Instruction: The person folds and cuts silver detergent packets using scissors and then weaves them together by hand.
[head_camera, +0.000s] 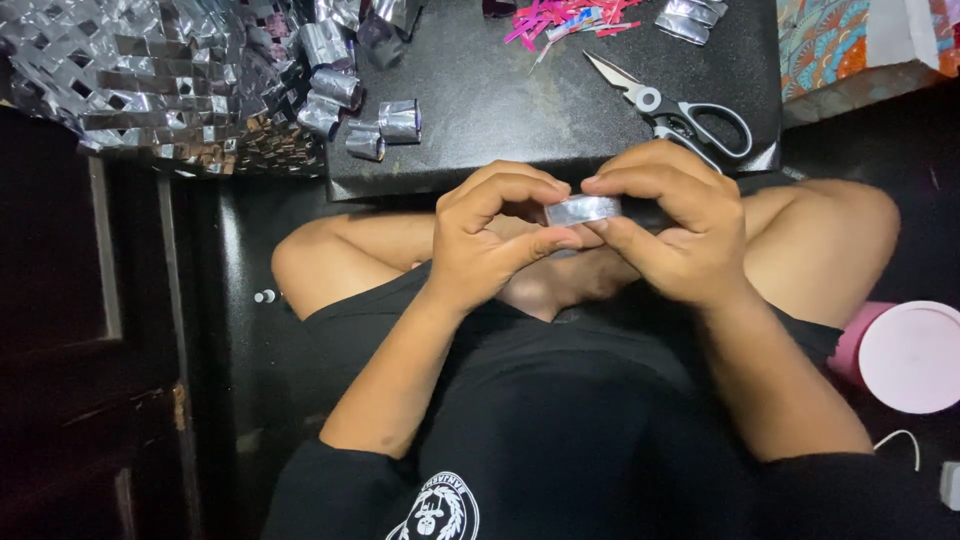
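Pinching a silver foil strip (583, 209), both hands (590, 235) meet.

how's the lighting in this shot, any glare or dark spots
Head view: light falls from above onto the hands, left hand and right hand, which hold a silver strip; the strip and the woven foil sheet throw bright glare; the scissors are sharp on the black board; the left side and the shirt sink into near-black shadow.
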